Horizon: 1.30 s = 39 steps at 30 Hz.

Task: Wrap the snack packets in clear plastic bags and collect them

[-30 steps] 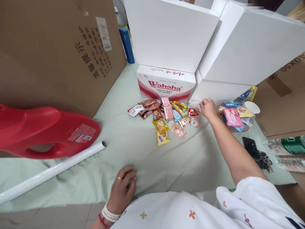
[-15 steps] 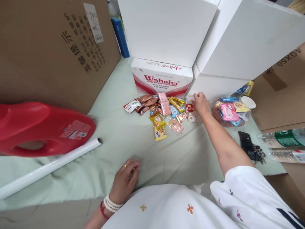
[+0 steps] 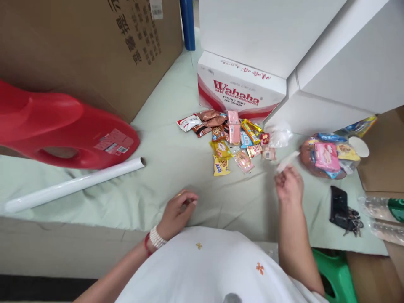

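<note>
In the head view my right hand (image 3: pixel 289 185) pinches a thin whitish film strip (image 3: pixel 288 161); it is blurred, so its exact kind is unclear. Just beyond it lies a crumpled clear plastic bag (image 3: pixel 280 134) by the snack pile. Closed in a loose curl, my left hand (image 3: pixel 178 212) rests at the table's near edge with nothing visible in it. Ahead lie wrapped snacks: a yellow cookie packet (image 3: pixel 221 166), a clear-wrapped biscuit (image 3: pixel 244 161), pink packets (image 3: pixel 234 133) and brown packets (image 3: pixel 216 120). Right of them stands a bowl (image 3: pixel 307 156) heaped with more snack packets.
A Wahaba-style white carton (image 3: pixel 241 90) stands behind the snacks, beside large white boxes (image 3: pixel 341 80). On the left are a red jug (image 3: pixel 72 130), a white tube (image 3: pixel 78 185) and a cardboard box (image 3: pixel 94 63). Keys (image 3: pixel 353 223) lie beside a black item (image 3: pixel 338 202) at right.
My right hand has drawn back towards me from the snack pile, with the whitish film in its fingers. My left hand stays curled near the edge. The camera view has shifted.
</note>
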Tool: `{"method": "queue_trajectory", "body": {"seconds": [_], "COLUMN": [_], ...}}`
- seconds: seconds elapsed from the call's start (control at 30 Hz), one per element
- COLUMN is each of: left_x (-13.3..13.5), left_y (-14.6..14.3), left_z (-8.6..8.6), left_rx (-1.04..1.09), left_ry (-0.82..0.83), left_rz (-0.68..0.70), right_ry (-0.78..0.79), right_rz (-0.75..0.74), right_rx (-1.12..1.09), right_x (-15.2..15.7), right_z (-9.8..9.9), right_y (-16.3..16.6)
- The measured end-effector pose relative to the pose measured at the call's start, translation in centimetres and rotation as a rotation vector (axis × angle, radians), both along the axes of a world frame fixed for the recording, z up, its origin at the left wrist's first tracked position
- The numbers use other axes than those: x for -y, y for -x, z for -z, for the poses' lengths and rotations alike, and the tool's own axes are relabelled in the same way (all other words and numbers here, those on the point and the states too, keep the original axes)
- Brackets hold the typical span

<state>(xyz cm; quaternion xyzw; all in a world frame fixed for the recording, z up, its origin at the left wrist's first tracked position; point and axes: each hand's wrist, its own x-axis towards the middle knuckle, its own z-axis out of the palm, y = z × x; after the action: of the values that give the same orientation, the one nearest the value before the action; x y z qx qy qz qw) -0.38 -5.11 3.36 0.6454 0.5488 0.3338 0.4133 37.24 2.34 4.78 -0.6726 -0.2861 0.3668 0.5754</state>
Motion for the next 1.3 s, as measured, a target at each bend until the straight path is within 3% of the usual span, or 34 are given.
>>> {"method": "queue_trajectory", "body": {"seconds": [0.13, 0.23, 0.37, 0.6, 0.77, 0.87, 1.0, 1.17, 1.3], "left_x": [-2.4, -3.1, -2.9, -2.5, -1.8, -1.9, -2.4, -2.5, -2.7], "left_y": [-5.3, -9.3, -12.6, -10.7, -9.9, -10.2, -10.2, -10.7, -10.6], "left_z": [0.0, 0.0, -0.1, 0.1, 0.0, 0.7, 1.5, 1.3, 0.8], "left_rx": [0.142, 0.173, 0.149, 0.195, 0.175, 0.138, 0.15, 0.168, 0.272], "left_ry": [0.075, 0.063, 0.0, 0.242, 0.22, 0.172, 0.21, 0.16, 0.311], "left_rz": [0.216, 0.406, 0.543, 0.239, 0.243, 0.208, 0.18, 0.304, 0.292], "right_ry": [0.213, 0.258, 0.263, 0.239, 0.224, 0.205, 0.177, 0.115, 0.177], "right_rz": [-0.107, -0.12, -0.189, -0.378, -0.566, -0.605, -0.588, -0.522, -0.483], "right_rx": [-0.478, -0.603, -0.579, -0.266, -0.043, 0.06, -0.061, -0.049, -0.221], "right_x": [9.5, 12.1, 11.6, 9.7, 9.0, 8.9, 9.5, 10.2, 9.9], "right_z": [2.8, 2.4, 1.1, 1.6, 3.1, 2.9, 2.0, 1.9, 2.3], "right_y": [6.4, 8.7, 8.9, 9.6, 10.4, 10.5, 9.9, 9.8, 9.6]}}
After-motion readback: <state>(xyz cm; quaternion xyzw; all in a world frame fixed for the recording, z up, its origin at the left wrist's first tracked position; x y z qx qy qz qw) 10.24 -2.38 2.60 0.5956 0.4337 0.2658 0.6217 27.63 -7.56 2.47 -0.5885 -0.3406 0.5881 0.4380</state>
